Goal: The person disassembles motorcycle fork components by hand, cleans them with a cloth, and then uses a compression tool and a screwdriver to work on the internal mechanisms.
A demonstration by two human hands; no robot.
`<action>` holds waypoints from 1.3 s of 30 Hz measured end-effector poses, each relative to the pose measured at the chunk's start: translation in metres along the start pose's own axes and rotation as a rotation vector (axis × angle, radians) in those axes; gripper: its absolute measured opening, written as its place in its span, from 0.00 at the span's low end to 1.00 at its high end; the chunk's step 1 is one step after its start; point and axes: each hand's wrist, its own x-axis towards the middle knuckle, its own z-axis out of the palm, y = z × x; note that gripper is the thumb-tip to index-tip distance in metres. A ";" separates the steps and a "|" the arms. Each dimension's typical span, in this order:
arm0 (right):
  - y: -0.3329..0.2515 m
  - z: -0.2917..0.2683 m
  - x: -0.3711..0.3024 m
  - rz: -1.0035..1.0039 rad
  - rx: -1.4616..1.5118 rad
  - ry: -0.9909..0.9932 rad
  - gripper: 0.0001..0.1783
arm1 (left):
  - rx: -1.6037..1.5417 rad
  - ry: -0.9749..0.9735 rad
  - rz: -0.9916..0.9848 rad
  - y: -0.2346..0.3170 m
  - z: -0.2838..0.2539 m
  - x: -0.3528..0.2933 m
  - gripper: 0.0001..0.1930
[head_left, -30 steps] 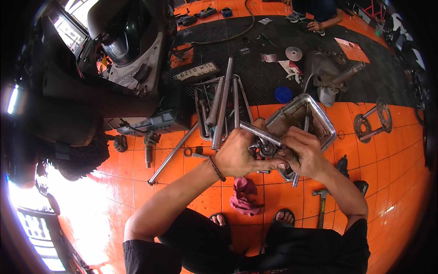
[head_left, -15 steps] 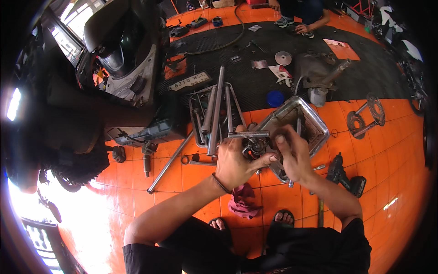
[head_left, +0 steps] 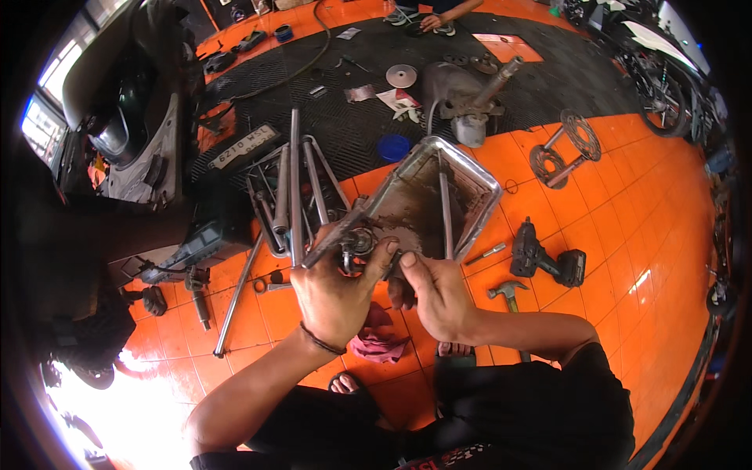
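Note:
My left hand (head_left: 333,301) is closed round a greasy metal part (head_left: 358,241) with a rounded, hollow-looking body. A dark bar (head_left: 335,235) slants across the top of that part. Just beside it, my right hand (head_left: 440,301) pinches a small dark piece (head_left: 394,265) between thumb and fingers; its exact kind is too small to make out. The left thumb points toward this piece, close to the right fingertips. Beyond both hands lies a metal tray (head_left: 489,192) with dirty fluid marks inside and a metal rod (head_left: 446,211) resting in it.
Left of the tray stand several long metal tubes (head_left: 295,172). On the orange tiles to the right lie a cordless impact driver (head_left: 540,254), a hammer (head_left: 507,290) and two joined discs (head_left: 568,149). A red cloth (head_left: 379,337) lies below my hands. Another person's hand (head_left: 431,22) shows far off.
My view has swung right. The held part has turned, its bar going from level to slanted. My right hand has drawn back from it, and a dark piece now shows at its fingertips.

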 end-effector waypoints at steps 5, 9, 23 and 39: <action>-0.006 -0.009 0.006 -0.321 -0.260 0.019 0.21 | 0.065 -0.057 0.067 0.005 -0.006 0.010 0.21; -0.015 -0.016 0.008 -0.375 -0.346 -0.025 0.21 | -0.043 -0.132 0.022 0.007 -0.008 0.020 0.29; -0.022 -0.015 -0.002 -0.184 -0.394 0.014 0.26 | -0.308 -0.018 0.108 -0.009 0.012 -0.017 0.26; -0.016 -0.007 -0.012 0.242 0.120 0.069 0.26 | -0.224 0.008 0.105 -0.006 0.015 -0.027 0.21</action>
